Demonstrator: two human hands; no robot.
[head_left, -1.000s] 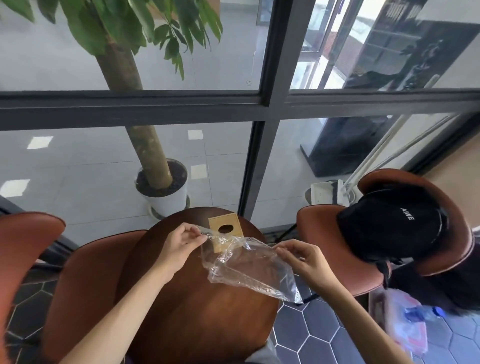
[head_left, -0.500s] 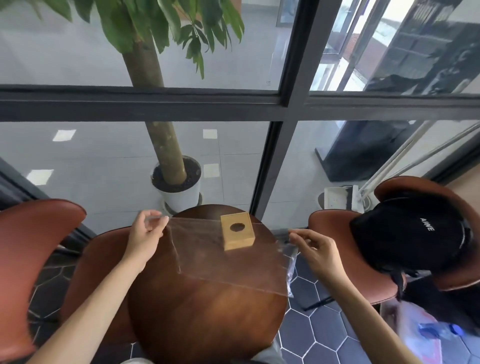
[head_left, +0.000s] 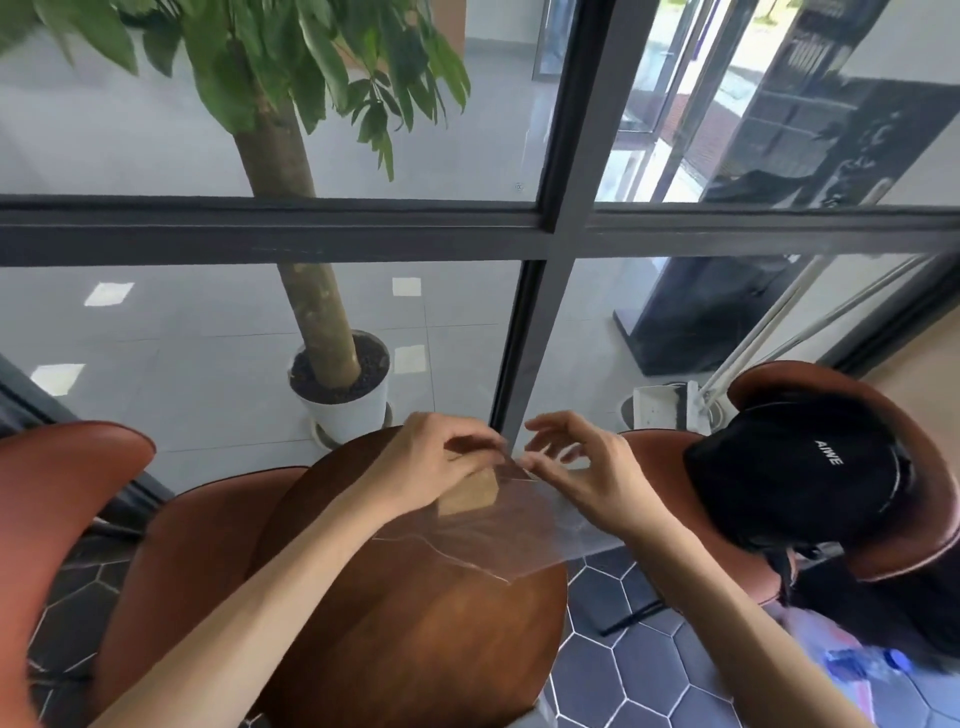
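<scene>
A small wooden block (head_left: 470, 496) stands at the far side of the round wooden table (head_left: 415, 623). My left hand (head_left: 431, 462) is over the block, hiding its top, and pinches the upper edge of a clear plastic bag (head_left: 509, 535). My right hand (head_left: 576, 467) pinches the same bag edge just right of the block, with its other fingers spread. The bag drapes down over the block's front and out past the table's right edge.
Brown leather chairs stand at the left (head_left: 62, 499), behind the table (head_left: 171, 561) and at the right (head_left: 883, 467); the right one holds a black backpack (head_left: 795, 467). A glass wall with a dark frame (head_left: 524, 343) rises just beyond the table, a potted tree (head_left: 337, 384) behind it.
Both hands have come together at the block from wide apart. The bag, stretched flat between them before, now hangs from the block area with its edge gathered between my fingers.
</scene>
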